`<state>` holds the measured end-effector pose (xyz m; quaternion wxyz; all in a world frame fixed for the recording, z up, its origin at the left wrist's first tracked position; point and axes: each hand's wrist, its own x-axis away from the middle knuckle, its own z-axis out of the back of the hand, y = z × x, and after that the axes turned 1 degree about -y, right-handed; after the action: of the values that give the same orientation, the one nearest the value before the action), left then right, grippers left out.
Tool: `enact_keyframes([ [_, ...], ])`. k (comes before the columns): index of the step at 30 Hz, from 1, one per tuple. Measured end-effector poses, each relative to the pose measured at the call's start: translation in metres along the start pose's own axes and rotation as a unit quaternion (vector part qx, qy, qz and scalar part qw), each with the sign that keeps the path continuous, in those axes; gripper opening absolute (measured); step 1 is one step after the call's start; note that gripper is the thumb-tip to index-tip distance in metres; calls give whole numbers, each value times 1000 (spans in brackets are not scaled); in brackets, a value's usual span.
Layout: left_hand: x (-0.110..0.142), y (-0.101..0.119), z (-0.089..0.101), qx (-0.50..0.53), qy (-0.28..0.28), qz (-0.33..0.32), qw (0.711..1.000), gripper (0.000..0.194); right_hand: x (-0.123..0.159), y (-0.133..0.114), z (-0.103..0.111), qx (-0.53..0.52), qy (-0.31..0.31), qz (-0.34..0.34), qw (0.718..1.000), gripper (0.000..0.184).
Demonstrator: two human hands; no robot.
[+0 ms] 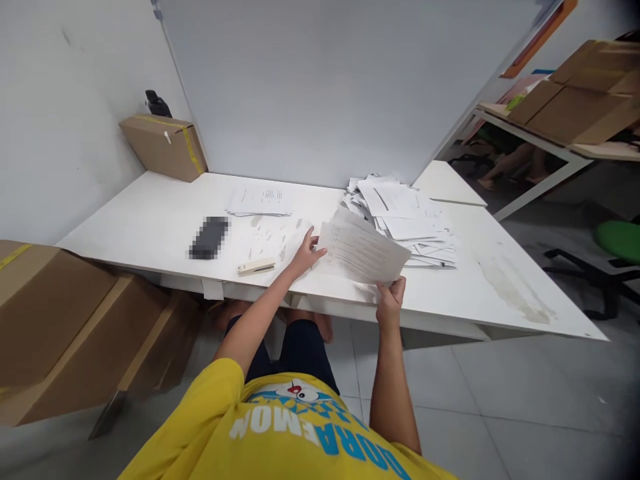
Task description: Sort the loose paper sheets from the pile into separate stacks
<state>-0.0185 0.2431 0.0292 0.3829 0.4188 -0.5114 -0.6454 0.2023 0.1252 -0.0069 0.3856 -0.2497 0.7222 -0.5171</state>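
The right hand point(391, 298) grasps the lower right corner of some printed sheets point(367, 252), held just before the paper heap point(400, 208), toward its left. Left of the heap, the left hand point(303, 256) is spread at the sheets' edge, gripping nothing; whether its thumb touches them is unclear. Farther left of the heap lie a stapler point(257, 267) and a paper stack point(261, 201).

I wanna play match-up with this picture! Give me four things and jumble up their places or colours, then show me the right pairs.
Things:
1. stapler
2. held paper
3. big paper pile
4. chair seat

Places and colours:
A. untidy, towards the back of the table
B. green
C. left of the left hand
D. gripped by the right hand

Right pairs: 1-C, 2-D, 3-A, 4-B
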Motion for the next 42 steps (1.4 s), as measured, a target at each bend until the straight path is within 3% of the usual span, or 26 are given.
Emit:
enact_keyframes([
  [3,1,2,5,64,-26,-45,997,75,-1,-1,-1,-5,21,-4,1000,29],
  [6,13,4,8,45,-1,-88,995,48,-1,-3,-3,-11,34,-12,999,26],
  [8,19,6,9,23,18,-106,994,42,-1,-4,-3,-18,42,-16,999,26],
  [18,21,5,9,44,4,-80,996,51,-5,1,-4,27,54,-23,998,33],
  [22,20,6,10,42,-4,-76,996,52,-7,4,-3,-8,58,-27,998,36],
  [30,14,11,14,31,-42,-160,986,52,-8,6,-1,-32,60,-55,996,33],
  [32,15,11,13,33,-55,-165,984,53,-9,4,3,-9,29,-54,998,29],
  [37,19,16,12,-7,-53,-143,988,41,-9,-9,14,59,-165,49,983,21],
  [42,19,18,10,-40,-44,-144,988,42,-9,-18,12,67,-189,75,977,30],
])
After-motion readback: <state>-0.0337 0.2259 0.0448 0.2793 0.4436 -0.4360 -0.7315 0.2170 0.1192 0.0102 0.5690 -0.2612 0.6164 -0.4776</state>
